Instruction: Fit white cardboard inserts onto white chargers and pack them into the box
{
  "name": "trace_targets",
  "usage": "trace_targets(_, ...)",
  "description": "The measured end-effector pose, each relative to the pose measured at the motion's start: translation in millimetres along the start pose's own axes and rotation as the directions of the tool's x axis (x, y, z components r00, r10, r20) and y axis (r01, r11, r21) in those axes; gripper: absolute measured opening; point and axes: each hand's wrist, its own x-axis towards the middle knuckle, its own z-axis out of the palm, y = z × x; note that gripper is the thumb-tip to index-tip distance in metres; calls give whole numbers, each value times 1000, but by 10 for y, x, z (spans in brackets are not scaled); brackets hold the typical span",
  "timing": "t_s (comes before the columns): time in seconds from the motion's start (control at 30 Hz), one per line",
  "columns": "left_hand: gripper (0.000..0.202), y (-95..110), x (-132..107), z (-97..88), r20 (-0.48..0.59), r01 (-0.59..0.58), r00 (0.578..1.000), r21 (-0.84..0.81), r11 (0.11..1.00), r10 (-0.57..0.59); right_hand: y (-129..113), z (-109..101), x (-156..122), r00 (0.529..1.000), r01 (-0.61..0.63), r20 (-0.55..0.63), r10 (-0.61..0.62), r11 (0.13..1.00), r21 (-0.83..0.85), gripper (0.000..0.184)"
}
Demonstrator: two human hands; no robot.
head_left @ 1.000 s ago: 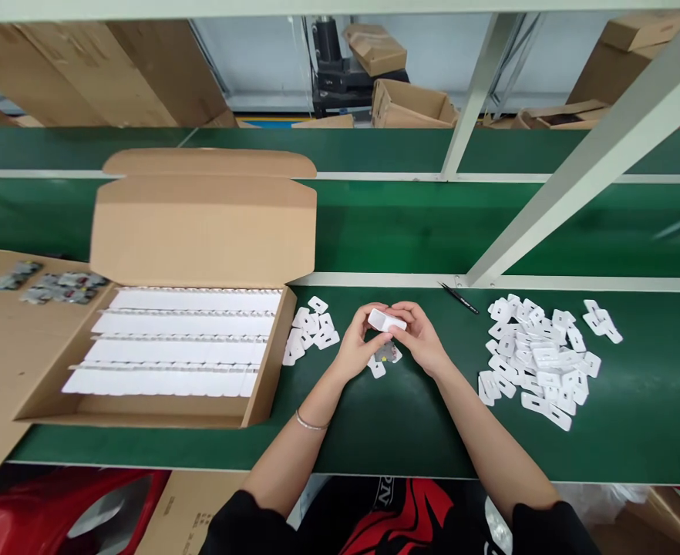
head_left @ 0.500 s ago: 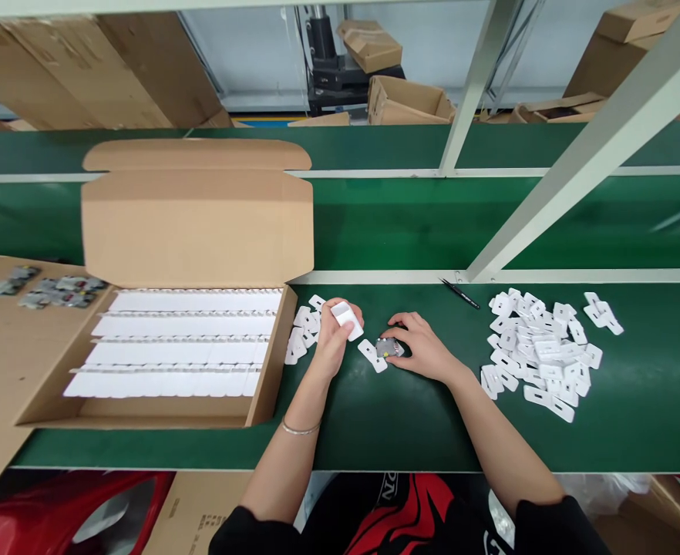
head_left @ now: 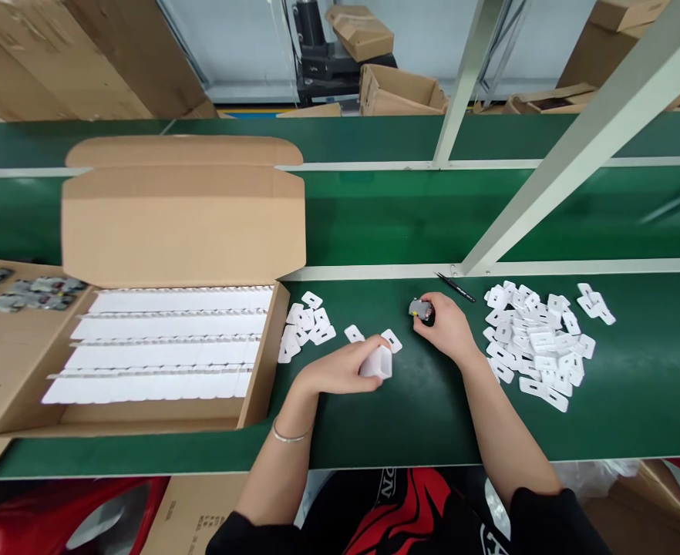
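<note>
My left hand [head_left: 343, 368] is closed round a small white box [head_left: 378, 362], whose end faces right and looks open. Just beyond that hand, two flat white slotted cards [head_left: 392, 340] lie on the green table. Farther right, my right hand [head_left: 445, 327] pinches a small grey toy car [head_left: 420, 310] between thumb and fingers, near the table surface. To the left of my left hand lies a small group of similar white cards [head_left: 320, 333]. A larger heap of white cards [head_left: 540, 339] is spread to the right of my right hand.
An open cardboard carton [head_left: 262, 362] with rows of white boxes [head_left: 160, 354] stands at left. Several small grey objects [head_left: 45, 293] rest on cardboard beyond it. A black pen [head_left: 456, 287] lies near the back rail. A slanted white post [head_left: 553, 162] rises at right.
My left hand has moved right and nearer with the white box, turning it. My right hand has carried the grey toy car right and away from the two cards. The view has shifted slightly.
</note>
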Motion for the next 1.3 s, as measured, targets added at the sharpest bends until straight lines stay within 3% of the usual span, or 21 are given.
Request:
trace_targets(0.07,39,-36,-69,-73,-128,43,991,56,998,-35,31,-9,-5,1000,-10,-1,10,1000,-20,29)
trace_targets(0.13,39,-90,-105,-122,-341,8,940,111,994,30,36,-22,-17,1000,-21,5,21,999,-33,30)
trace_targets(0.2,45,-127,-96,-126,-538,-109,820,184,977,193,17,-35,-30,999,-35,15,36,999,-39,31)
trace_targets(0.27,52,-129,-56,-91,-621,-258,701,238,936,351,-14,-43,-40,997,-61,35,63,997,-40,33)
trace_targets(0.33,56,-102,-9,-38,-620,-383,652,228,895,437,-48,-51,-46,993,-103,60,105,994,-36,34)
trace_targets(0.47,55,-43,47,55,-599,-505,662,90,859,452,-83,-80,-43,981,-156,121,152,988,23,39)
trace_targets(0.6,52,-64,69,101,-578,-484,715,-5,875,393,-56,-116,-36,979,-135,171,110,981,141,44)
trace_targets(0.7,48,-102,81,116,-584,-471,732,-60,880,351,-10,-144,-29,980,-120,177,87,976,183,41)
trace_targets(0.87,38,-135,83,125,-609,-502,722,-131,855,330,48,-196,-5,974,-115,209,81,981,154,35)
trace_targets(1.0,42,-152,106,127,-638,-470,704,-90,878,312,-34,-236,-20,985,-106,153,74,972,208,34)
trace_targets(1.2,52,-164,165,94,-697,-432,618,85,898,363,-392,-251,-204,989,132,-16,-146,834,536,43)
trace_targets(1.3,57,-160,165,78,-684,-422,618,127,898,388,-547,-185,-300,963,268,-119,-241,819,508,43)
